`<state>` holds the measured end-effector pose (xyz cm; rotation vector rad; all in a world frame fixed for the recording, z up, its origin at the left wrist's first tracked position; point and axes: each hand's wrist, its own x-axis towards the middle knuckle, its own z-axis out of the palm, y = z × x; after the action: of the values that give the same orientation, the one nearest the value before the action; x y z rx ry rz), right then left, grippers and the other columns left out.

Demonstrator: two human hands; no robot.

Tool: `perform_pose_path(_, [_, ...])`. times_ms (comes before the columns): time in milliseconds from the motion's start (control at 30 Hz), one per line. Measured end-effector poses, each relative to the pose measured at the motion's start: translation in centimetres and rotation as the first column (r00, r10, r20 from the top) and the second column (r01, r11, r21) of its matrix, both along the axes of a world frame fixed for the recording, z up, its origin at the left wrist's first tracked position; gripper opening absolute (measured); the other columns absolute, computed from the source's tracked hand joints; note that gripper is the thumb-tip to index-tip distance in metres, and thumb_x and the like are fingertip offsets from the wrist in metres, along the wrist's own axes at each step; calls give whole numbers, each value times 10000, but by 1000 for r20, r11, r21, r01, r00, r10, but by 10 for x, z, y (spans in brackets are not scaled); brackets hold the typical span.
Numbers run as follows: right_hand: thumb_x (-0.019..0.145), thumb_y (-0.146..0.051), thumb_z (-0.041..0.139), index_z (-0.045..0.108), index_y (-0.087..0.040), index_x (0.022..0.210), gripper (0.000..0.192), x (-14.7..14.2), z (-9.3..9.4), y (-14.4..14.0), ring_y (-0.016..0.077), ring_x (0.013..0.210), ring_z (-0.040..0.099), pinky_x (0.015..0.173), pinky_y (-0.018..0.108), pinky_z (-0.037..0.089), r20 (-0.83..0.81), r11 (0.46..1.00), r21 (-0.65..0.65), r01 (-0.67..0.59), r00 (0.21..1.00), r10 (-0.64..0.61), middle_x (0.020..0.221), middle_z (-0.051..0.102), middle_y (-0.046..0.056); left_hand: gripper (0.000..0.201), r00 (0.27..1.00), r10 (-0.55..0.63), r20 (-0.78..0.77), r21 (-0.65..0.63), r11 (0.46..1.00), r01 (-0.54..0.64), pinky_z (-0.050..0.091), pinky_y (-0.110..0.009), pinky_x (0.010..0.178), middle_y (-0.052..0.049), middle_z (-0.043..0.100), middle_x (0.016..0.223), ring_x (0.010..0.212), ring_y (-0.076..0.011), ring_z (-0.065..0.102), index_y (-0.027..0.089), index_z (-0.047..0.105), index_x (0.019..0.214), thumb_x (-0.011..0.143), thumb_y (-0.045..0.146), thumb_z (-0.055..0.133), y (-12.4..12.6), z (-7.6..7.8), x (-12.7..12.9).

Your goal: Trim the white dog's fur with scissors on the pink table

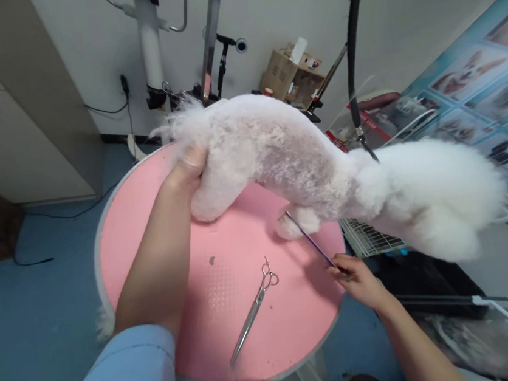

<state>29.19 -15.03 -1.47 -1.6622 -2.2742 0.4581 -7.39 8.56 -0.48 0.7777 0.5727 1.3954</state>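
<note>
A white, fluffy-headed dog [294, 143] stands on the round pink grooming table [236, 241], its head to the right and its tail end to the left. My left hand [195, 159] grips its hindquarters at the thigh; the fingers are partly hidden by fur. In my right hand [358, 279] is a slim purple grooming tool [312, 242], held at its lower end. Its tip reaches a front paw [296, 221]; whether it is scissors or a comb I cannot make out. Silver scissors [253, 319] lie on the tabletop between my arms.
A black grooming loop [354, 69] hangs down to the dog's neck. Behind the table stand a metal post [212, 33] and a cardboard box [280, 74]. At left is a cabinet [12, 120]; a wire rack [369, 235] and a plastic bag [495, 334] are at right.
</note>
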Motion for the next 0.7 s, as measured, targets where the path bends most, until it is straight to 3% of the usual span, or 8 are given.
perform_pose_path(67, [989,-396,496,625,-191,652,415,9,4,-4,167,595,547,558,272,416,-99,999,-40,17,995,-21,626,577,28,326,1000,7,-4,-5,1000,-7,455,-391,1171,-83,717,999,1074,-155,659,142,674,1196,959,286,502,1,0,0])
perform_pose_path(133, [979,-414,532,680,-196,723,367,19,9,-8,182,639,586,586,283,450,-137,998,14,54,989,-51,681,628,44,326,1000,17,-12,-1,1000,-17,453,-388,1174,-78,720,981,1088,-152,658,142,669,1207,958,285,515,1,1,0])
perform_pose_path(233, [955,-360,581,726,-204,815,255,26,16,-5,184,653,607,618,295,469,-78,983,171,67,995,-54,702,651,42,327,1000,23,-20,8,1000,-23,440,-400,1189,-77,723,987,1100,-146,659,124,660,1199,981,286,478,-1,3,-1])
perform_pose_path(367, [944,-260,583,721,-202,838,184,24,15,3,161,598,571,608,290,457,-29,965,253,-65,997,74,630,600,9,314,999,32,-35,0,999,-32,436,-410,1196,-89,723,1051,1102,-158,665,118,662,1179,976,264,472,-1,2,-1])
perform_pose_path(500, [935,-191,601,707,-193,941,106,20,14,-2,162,673,610,645,279,466,-23,912,409,-36,998,50,734,658,24,327,999,31,-44,39,999,-29,426,-438,1206,-111,707,1140,1136,-183,655,121,663,1195,961,275,495,1,0,0])
perform_pose_path(633, [955,-184,531,673,-174,827,191,-6,5,-17,140,573,514,681,290,433,122,912,294,-286,958,261,602,552,-9,371,999,3,-48,89,996,1,403,-478,1221,-117,668,1250,1188,-187,636,126,624,1274,977,281,465,-3,3,1])
perform_pose_path(700, [954,-174,494,667,-162,805,229,-27,-5,-25,141,561,500,709,297,424,151,918,270,-289,955,256,586,539,-6,373,999,9,-47,86,996,-5,399,-482,1223,-120,646,1295,1200,-183,630,131,618,1281,986,277,442,-4,5,1])
